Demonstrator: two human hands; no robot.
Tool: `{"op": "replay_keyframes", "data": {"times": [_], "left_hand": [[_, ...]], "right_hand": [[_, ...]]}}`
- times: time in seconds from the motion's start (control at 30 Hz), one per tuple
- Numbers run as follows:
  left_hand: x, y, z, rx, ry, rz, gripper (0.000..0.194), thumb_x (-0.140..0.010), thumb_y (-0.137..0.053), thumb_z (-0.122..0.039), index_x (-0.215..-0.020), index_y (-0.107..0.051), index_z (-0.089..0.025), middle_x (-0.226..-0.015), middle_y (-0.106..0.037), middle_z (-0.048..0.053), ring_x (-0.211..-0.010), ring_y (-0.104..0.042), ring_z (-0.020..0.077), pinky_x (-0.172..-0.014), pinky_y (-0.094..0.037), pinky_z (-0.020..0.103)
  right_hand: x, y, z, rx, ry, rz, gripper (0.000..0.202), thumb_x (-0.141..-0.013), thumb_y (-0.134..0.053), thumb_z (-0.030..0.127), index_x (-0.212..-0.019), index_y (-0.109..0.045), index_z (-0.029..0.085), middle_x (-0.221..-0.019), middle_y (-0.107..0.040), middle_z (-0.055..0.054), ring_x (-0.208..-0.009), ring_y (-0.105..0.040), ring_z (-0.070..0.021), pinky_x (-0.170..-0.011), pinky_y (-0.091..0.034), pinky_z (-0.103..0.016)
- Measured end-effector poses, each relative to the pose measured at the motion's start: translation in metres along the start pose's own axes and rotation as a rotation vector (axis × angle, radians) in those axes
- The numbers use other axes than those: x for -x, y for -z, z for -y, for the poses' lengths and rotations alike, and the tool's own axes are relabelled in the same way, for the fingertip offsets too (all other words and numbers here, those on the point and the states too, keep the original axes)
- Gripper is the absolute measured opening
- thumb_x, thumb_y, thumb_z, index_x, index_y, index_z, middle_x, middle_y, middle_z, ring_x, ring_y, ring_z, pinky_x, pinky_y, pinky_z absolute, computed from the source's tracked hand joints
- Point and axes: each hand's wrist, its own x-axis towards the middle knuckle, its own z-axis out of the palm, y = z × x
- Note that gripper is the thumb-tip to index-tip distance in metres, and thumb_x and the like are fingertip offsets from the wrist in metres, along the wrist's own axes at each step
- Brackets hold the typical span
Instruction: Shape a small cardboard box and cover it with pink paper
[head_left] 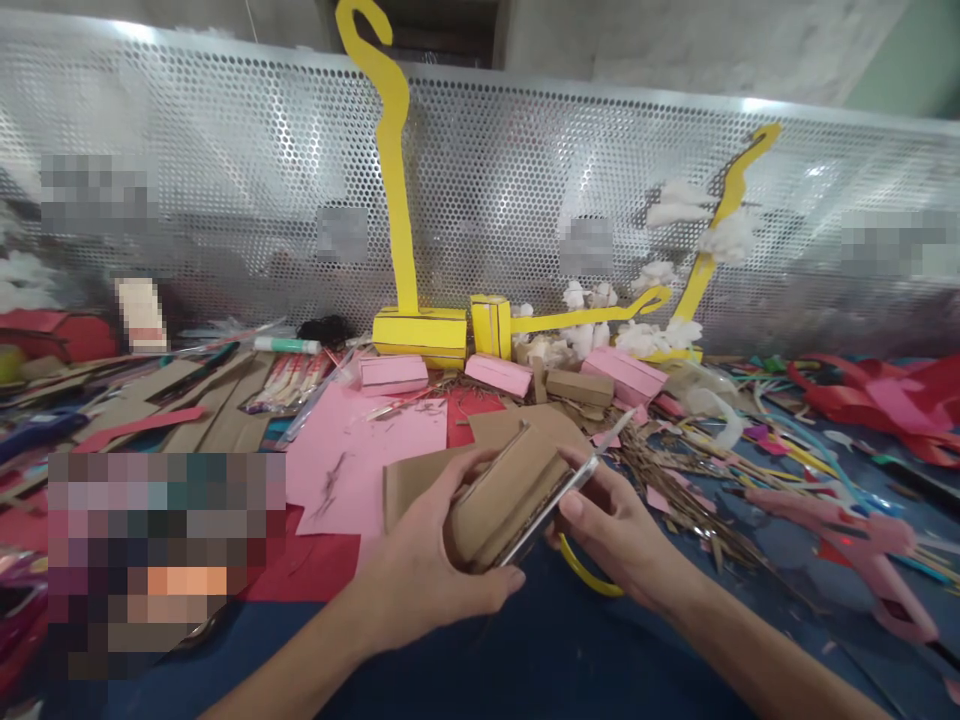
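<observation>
My left hand (412, 560) is wrapped around a small brown cardboard box (514, 485), holding it tilted above the blue table. In my right hand (626, 535) is a pair of scissors (592, 578) with a yellow handle loop showing below the fingers. A long metal blade lies along the box's lower right edge, its upper end sticking out past my right fingers. Whether the blades are apart cannot be seen. Just behind the box lie a flat brown cardboard piece (409, 490) and a pink sheet (367, 450).
Yellow paper pieces with hooked necks (394, 180) stand against a perforated metal panel (255, 170). Small pink boxes (394, 374) line the back. A pink glue gun (862, 540) lies at right, beside brown scraps (667, 470). Red strips (877, 390) are farther right.
</observation>
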Motion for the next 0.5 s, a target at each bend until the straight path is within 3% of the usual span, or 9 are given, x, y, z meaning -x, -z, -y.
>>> {"op": "replay_keyframes", "data": {"times": [0.5], "left_hand": [[-0.001, 0.002, -0.002, -0.022, -0.051, 0.005, 0.083, -0.074, -0.079, -0.026, -0.148, -0.040, -0.028, -0.149, -0.055, 0.009, -0.134, -0.054, 0.0313, -0.114, -0.045, 0.046]], "right_hand": [[0.002, 0.007, -0.011, 0.073, 0.028, 0.023, 0.049, -0.090, -0.076, 0.043, -0.134, -0.063, 0.025, -0.082, -0.064, -0.001, -0.066, -0.058, -0.0146, -0.061, -0.050, -0.028]]}}
